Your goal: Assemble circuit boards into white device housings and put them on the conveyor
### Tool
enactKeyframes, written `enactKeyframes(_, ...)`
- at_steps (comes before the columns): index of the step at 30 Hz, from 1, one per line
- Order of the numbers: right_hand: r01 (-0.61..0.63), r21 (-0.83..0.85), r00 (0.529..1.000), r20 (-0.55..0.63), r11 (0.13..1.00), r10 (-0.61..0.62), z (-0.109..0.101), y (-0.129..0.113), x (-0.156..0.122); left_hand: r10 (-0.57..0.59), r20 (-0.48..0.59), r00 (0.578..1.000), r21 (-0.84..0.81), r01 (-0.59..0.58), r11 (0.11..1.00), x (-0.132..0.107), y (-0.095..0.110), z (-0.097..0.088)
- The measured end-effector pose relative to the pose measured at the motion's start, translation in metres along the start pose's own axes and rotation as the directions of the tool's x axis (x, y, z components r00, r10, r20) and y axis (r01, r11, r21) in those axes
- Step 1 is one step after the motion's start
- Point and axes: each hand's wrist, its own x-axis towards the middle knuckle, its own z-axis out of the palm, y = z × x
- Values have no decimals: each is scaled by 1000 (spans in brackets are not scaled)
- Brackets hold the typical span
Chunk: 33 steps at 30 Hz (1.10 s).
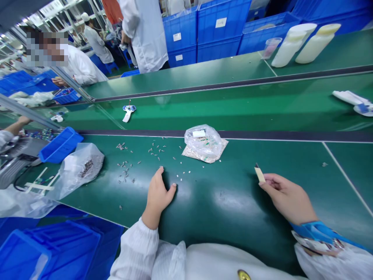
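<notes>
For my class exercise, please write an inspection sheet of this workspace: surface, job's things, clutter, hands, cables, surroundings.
Surface: green tabletop, glossy, with light reflections.
Job's things: pale dark-tipped strip; clear bag with small pieces; scattered metal parts.
Clutter: tiny white pieces; blue tray and bag of dark parts at the left.
Hands: left hand open, holding nothing visible; right hand pinching the strip.
Cables: dark cable by the gray machine.
Surroundings: blue crates, white bottles, people in white coats.

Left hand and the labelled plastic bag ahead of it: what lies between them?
In the head view, a few small pale pieces lie scattered on the green tabletop between the left hand and the plastic bag.
</notes>
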Motion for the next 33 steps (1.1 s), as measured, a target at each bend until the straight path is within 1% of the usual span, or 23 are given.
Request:
enactKeyframes(5,-6,-8,1000,-1,1000,6,1,1,1,73,21,997,36,-74,997,3,-1,1)
enactKeyframes(8,-9,-8,1000,3,1000,9,1,0,1,109,40,993,39,-111,993,3,3,1)
enactKeyframes(12,-28,-9,1000,11,1000,28,2,-2,1,168,89,982,22,-170,985,7,14,7)
enactKeyframes(18,-68,-14,998,-6,998,68,3,-1,4,230,141,963,-1,-232,973,24,32,19)
enactKeyframes(21,-84,-24,996,3,996,84,2,-4,4,241,162,957,10,-246,969,29,43,23)
enactKeyframes(27,-188,-98,982,-4,977,189,-2,-6,9,226,208,952,70,-245,967,35,60,33)
enactKeyframes(30,-164,-99,986,13,982,166,-2,-2,11,236,229,945,76,-259,963,36,65,35)
enactKeyframes(33,-106,-49,994,-1,993,107,0,-1,10,281,255,925,48,-302,952,33,70,35)
